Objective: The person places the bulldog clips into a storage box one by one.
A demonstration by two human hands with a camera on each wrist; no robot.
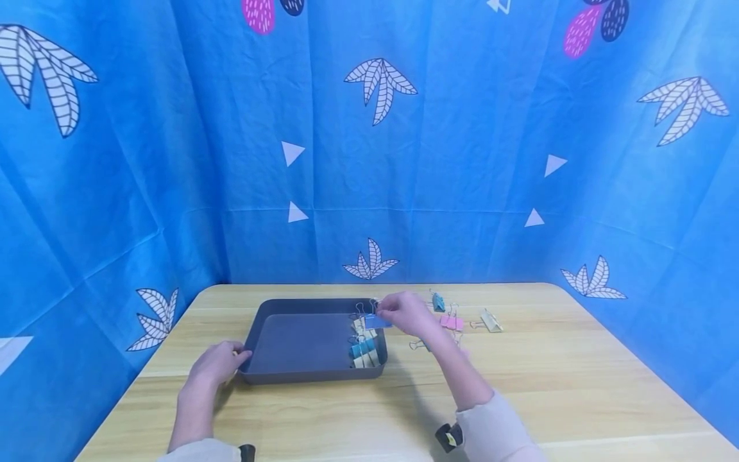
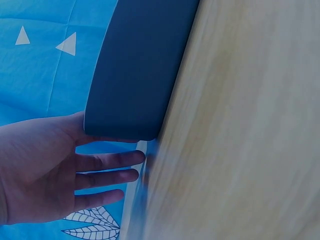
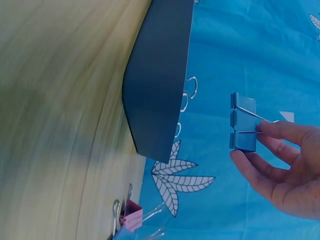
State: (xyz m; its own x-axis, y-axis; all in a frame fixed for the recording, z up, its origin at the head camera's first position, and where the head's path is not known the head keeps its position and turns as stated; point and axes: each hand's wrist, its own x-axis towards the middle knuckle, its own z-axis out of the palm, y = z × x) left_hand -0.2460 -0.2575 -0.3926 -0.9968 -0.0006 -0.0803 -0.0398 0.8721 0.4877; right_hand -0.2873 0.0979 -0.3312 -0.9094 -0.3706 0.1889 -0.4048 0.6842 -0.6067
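Across the pale wooden tabletop (image 1: 519, 385), backed by a blue leaf-printed cloth (image 1: 462, 160), the head view alone takes in the whole layout; each wrist view shows only a blurred slice of wood and one outer wall of the shallow dark grey plastic tray (image 1: 300, 346). Inside the tray, the clips stacked along its right end (image 1: 365, 346) are small and run together, so their count cannot be told; the right wrist view shows only wire loops of them poking above the rim. The left hand (image 1: 216, 364) rests at the tray's near left corner; the left wrist view shows its fingers straight and relaxed, the thumb hidden behind the tray wall, gripping nothing. The right hand (image 1: 404, 312) hovers over the tray's right end. Its thumb and forefinger pinch the wire handle of a blue metal binder clip (image 3: 243, 122), held in the air above the tray and clear of it, a detail the head view blurs. Right of the tray lie a pink clip (image 1: 452, 322), a teal clip (image 1: 438, 301) and a cream clip (image 1: 492, 320); another sits partly hidden under the right forearm.
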